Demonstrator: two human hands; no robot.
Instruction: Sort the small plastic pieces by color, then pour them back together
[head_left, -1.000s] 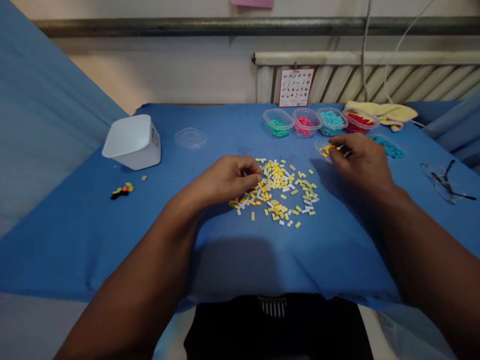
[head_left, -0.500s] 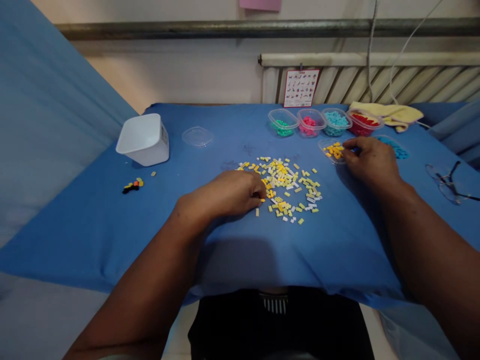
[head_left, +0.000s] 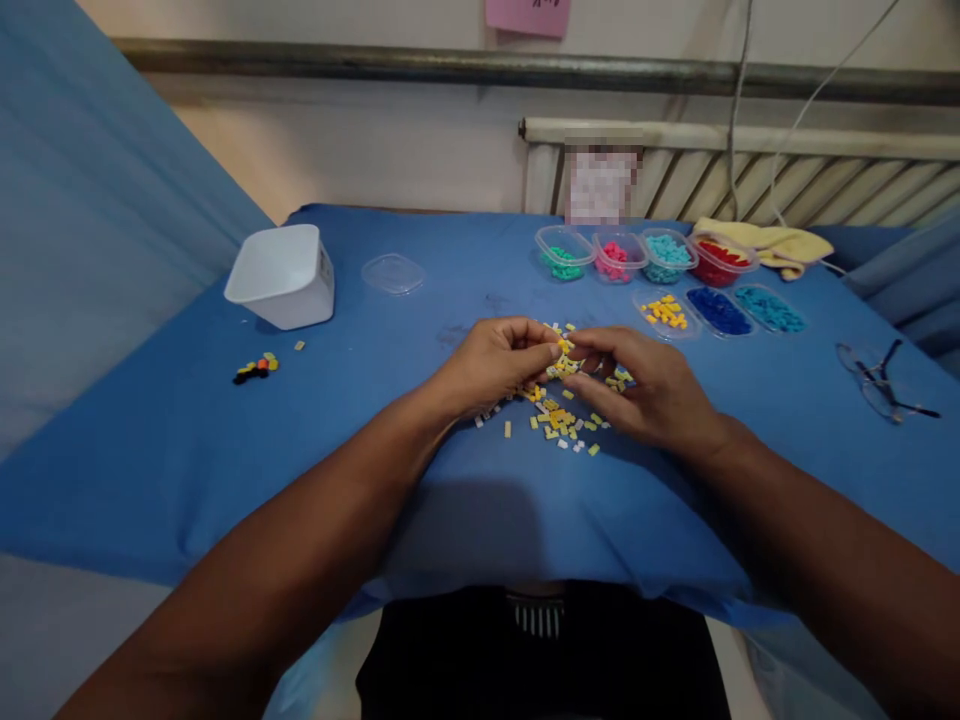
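My left hand [head_left: 499, 365] is over the heap of small building bricks, with thumb and forefinger pinched on a yellow-orange brick [head_left: 562, 346]. Facing it from the right is my right hand [head_left: 649, 385], its thumb and fingers apart and nothing visible between them; its fingertips are close to the pinched brick. Beneath both hands lie loose yellow, pale yellow and white bricks [head_left: 556, 415], partly hidden by the fingers. Farther right, a shallow clear tray holds orange-yellow bricks [head_left: 666, 312].
Clear tubs of green [head_left: 562, 263], pink [head_left: 615, 262], light blue [head_left: 667, 257] and red bricks [head_left: 720, 265] line the back. Trays of dark blue [head_left: 718, 310] and teal bricks [head_left: 771, 308] sit nearer. Glasses [head_left: 877, 385] lie right; a white bin [head_left: 281, 275] and clear lid [head_left: 393, 273] stand left.
My right hand has left the orange-yellow tray and come left to the heap. My left hand has lifted slightly and moved right, a yellow-orange brick in its fingertips.
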